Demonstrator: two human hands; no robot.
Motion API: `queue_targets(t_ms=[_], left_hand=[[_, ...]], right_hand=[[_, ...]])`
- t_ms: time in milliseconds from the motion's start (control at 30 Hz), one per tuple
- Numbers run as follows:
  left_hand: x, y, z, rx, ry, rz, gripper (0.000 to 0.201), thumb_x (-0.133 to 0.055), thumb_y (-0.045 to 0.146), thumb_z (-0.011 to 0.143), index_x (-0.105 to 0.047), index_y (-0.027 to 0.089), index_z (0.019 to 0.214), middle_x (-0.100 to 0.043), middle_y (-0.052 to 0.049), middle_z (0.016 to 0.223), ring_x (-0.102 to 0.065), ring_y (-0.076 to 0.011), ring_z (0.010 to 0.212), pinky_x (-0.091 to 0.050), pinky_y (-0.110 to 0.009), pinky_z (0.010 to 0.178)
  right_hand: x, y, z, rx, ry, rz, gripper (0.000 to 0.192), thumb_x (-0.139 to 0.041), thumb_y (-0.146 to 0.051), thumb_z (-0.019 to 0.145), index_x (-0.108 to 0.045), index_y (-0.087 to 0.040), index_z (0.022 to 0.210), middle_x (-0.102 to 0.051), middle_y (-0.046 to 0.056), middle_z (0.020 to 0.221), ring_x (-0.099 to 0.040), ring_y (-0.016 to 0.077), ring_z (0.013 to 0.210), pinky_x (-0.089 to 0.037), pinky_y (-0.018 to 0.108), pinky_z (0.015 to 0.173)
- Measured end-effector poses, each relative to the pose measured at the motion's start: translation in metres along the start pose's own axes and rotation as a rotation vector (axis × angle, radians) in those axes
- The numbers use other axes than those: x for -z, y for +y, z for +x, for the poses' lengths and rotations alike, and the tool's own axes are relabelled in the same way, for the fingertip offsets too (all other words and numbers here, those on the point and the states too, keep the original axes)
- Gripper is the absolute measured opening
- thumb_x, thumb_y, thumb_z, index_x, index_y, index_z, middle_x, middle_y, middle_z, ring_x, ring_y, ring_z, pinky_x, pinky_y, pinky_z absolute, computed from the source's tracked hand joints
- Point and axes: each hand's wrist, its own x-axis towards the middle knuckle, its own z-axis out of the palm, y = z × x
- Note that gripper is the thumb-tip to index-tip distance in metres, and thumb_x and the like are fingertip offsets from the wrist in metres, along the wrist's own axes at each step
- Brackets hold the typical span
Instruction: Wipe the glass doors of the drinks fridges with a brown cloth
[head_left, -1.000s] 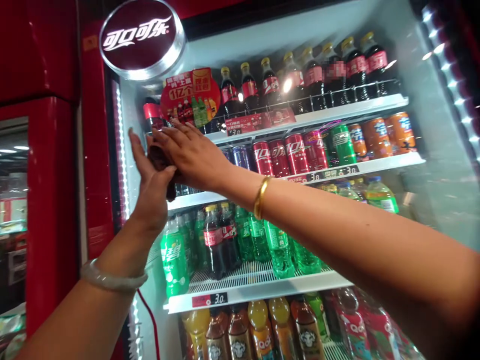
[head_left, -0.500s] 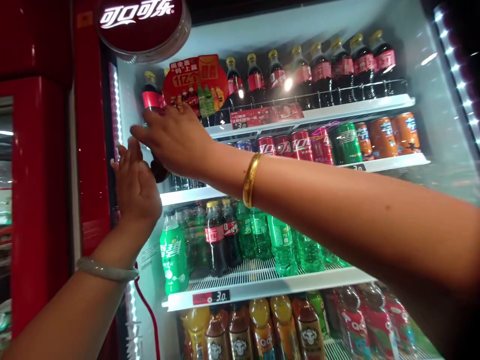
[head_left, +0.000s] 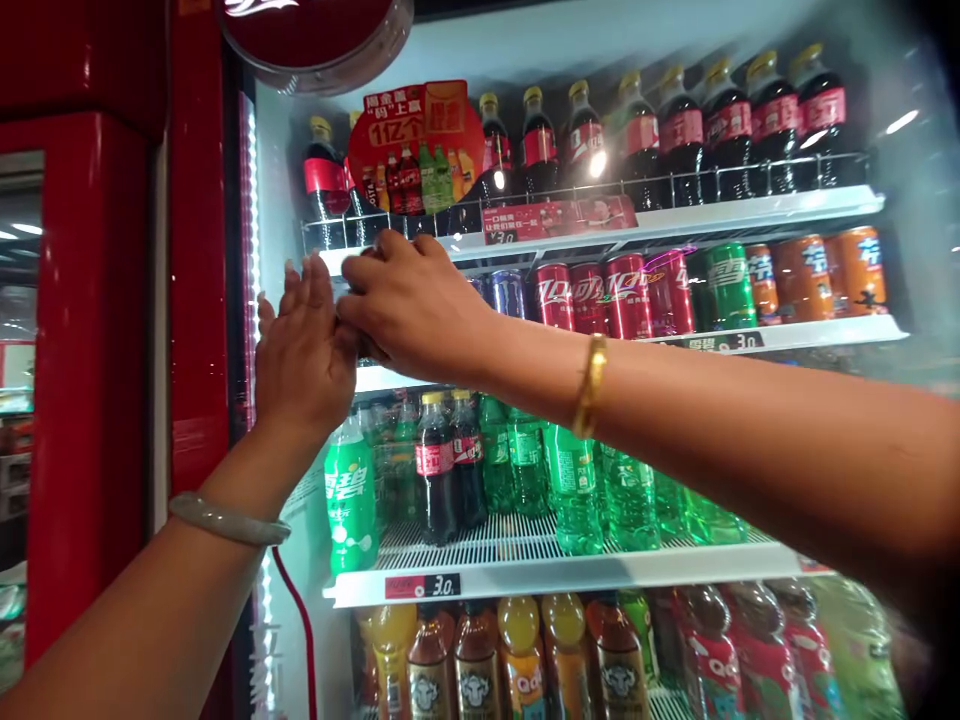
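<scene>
My left hand (head_left: 304, 355) is raised at the left side of the lit drinks fridge, its fingers stretched upward and pressed side by side. A grey-green bangle sits on that wrist. My right hand (head_left: 412, 300) reaches across from the right, fingers curled down against the thumb side of my left hand. A small dark patch shows between the two hands, but what it is, and whether the right fingers hold it, is hidden. A gold bracelet (head_left: 592, 385) is on the right wrist. Both hands are in front of the can shelf, just below the top row of cola bottles (head_left: 540, 150).
Soda cans (head_left: 628, 298) line the second shelf. Below stand a green Sprite bottle (head_left: 350, 505), cola bottles (head_left: 435, 470) and clear green bottles (head_left: 576, 490). Juice and tea drinks (head_left: 476, 665) fill the lower row. A red cord (head_left: 300, 600) hangs at left beside the red frame (head_left: 199, 400).
My right hand has moved down and right, its fingers now more curled. My left hand has moved up and right, and the hands now meet. The view has shifted slightly.
</scene>
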Motion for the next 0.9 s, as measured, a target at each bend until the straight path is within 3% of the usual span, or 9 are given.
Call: queue_targets(t_ms=[67,133,233,333,400,533,667,767,900], left_hand=[[-0.001,-0.002,-0.001,-0.042,-0.015,0.024,0.102,-0.005,0.083,0.095,-0.012,0.014,0.170,-0.015,-0.018,0.177,-0.009,-0.0342,0.165,-0.004,-0.061,0.133],[-0.001,-0.002,-0.002,-0.071,-0.026,0.039,0.108,-0.002,0.088,0.091,-0.012,0.015,0.170,-0.013,-0.020,0.177,-0.007,-0.0354,0.165,-0.005,-0.061,0.132],[0.000,0.000,-0.003,-0.066,-0.035,0.039,0.107,0.001,0.087,0.090,-0.012,0.017,0.170,-0.010,-0.018,0.177,-0.005,-0.0341,0.166,-0.004,-0.060,0.132],[0.003,0.005,-0.004,-0.036,-0.026,0.027,0.095,-0.003,0.080,0.097,-0.017,0.020,0.169,-0.012,-0.016,0.178,-0.006,-0.0314,0.166,-0.005,-0.058,0.133],[0.005,0.007,-0.004,-0.011,-0.014,0.011,0.089,-0.005,0.074,0.101,-0.023,0.020,0.168,-0.017,-0.016,0.177,-0.009,-0.0302,0.166,-0.006,-0.056,0.133],[0.006,0.007,-0.005,-0.015,-0.018,0.007,0.089,-0.003,0.074,0.100,-0.026,0.021,0.168,-0.017,-0.016,0.177,-0.010,-0.0303,0.166,-0.007,-0.056,0.133],[0.004,0.009,-0.006,-0.030,-0.021,0.032,0.093,-0.006,0.078,0.099,-0.022,0.018,0.169,-0.009,-0.018,0.177,-0.004,-0.0340,0.166,-0.004,-0.061,0.131],[0.001,0.018,-0.008,0.010,-0.008,0.010,0.089,-0.008,0.075,0.100,-0.022,0.020,0.168,-0.009,-0.017,0.177,-0.001,-0.0342,0.166,0.001,-0.065,0.130],[-0.003,0.040,-0.009,0.019,-0.004,-0.057,0.083,-0.011,0.071,0.103,-0.025,0.022,0.168,-0.017,-0.015,0.177,-0.005,-0.0312,0.166,0.004,-0.063,0.130]], right_hand=[[0.011,0.004,-0.018,0.111,-0.095,-0.027,0.041,-0.035,-0.034,0.104,-0.071,-0.019,0.117,-0.065,0.008,0.131,-0.055,0.0301,0.128,-0.049,0.053,0.101],[0.019,0.018,-0.028,0.121,-0.100,-0.053,0.035,-0.042,-0.033,0.102,-0.071,-0.022,0.118,-0.065,0.008,0.131,-0.054,0.0314,0.128,-0.051,0.053,0.100],[0.019,0.036,-0.019,-0.060,0.017,-0.088,0.032,-0.047,-0.028,0.098,-0.075,-0.024,0.113,-0.068,0.008,0.130,-0.056,0.0332,0.127,-0.051,0.054,0.095],[0.009,0.027,-0.009,-0.134,0.111,-0.044,0.051,-0.028,-0.028,0.100,-0.078,-0.015,0.104,-0.070,0.005,0.127,-0.056,0.0297,0.124,-0.045,0.054,0.097],[0.007,0.014,-0.017,-0.036,0.089,0.020,0.055,-0.024,-0.028,0.103,-0.077,-0.013,0.101,-0.070,0.005,0.126,-0.054,0.0278,0.123,-0.043,0.053,0.099],[0.015,0.019,-0.052,0.158,-0.019,0.062,0.028,-0.046,-0.030,0.102,-0.073,-0.022,0.108,-0.068,0.008,0.129,-0.052,0.0298,0.125,-0.044,0.054,0.103],[0.021,0.042,-0.051,-0.032,0.004,0.008,0.033,-0.039,-0.029,0.104,-0.070,-0.019,0.111,-0.063,0.008,0.130,-0.048,0.0327,0.131,-0.042,0.056,0.104],[0.019,0.033,-0.040,-0.139,-0.031,-0.036,0.036,-0.037,-0.033,0.106,-0.068,-0.019,0.116,-0.060,0.007,0.134,-0.045,0.0326,0.134,-0.040,0.055,0.107],[0.027,0.020,-0.061,0.075,-0.118,0.018,0.036,-0.039,-0.039,0.108,-0.069,-0.023,0.119,-0.061,0.004,0.135,-0.046,0.0277,0.133,-0.040,0.051,0.109]])
